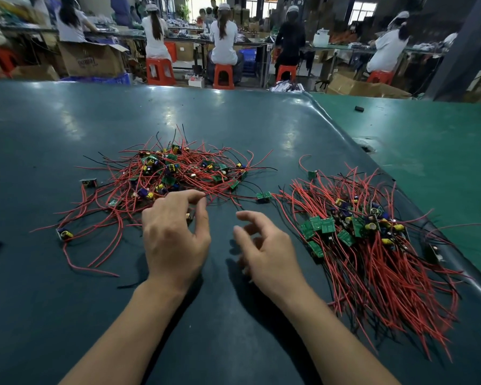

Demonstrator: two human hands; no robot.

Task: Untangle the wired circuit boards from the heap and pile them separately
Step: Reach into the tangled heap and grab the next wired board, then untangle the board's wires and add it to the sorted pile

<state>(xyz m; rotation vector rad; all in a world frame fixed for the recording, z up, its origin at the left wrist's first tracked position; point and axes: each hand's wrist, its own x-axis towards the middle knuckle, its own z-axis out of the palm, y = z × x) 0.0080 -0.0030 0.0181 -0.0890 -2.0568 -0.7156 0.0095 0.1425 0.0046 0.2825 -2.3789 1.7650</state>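
Tangled small green circuit boards with red and black wires (pixel 175 176) lay heaped at the middle of the dark green table mat (pixel 67 120) — a tidier sorted pile of the same boards (pixel 372 245) sat to the right. The left hand (pixel 175 234) curled its fingers at the heap's near edge, seemingly pinching something small, though I could not tell for sure. The right hand (pixel 264 248) hovered between the piles — fingers loosely curled, holding nothing.

Both bare forearms reach forward side by side. The left hand (pixel 175 237) lies palm down, fingers (pixel 190 197) curled forward and thumb bent in beneath them — whether they pinch anything cannot be told. The right hand (pixel 264 245) hovers beside it, fingers (pixel 249 216) loosely curled, holding nothing.
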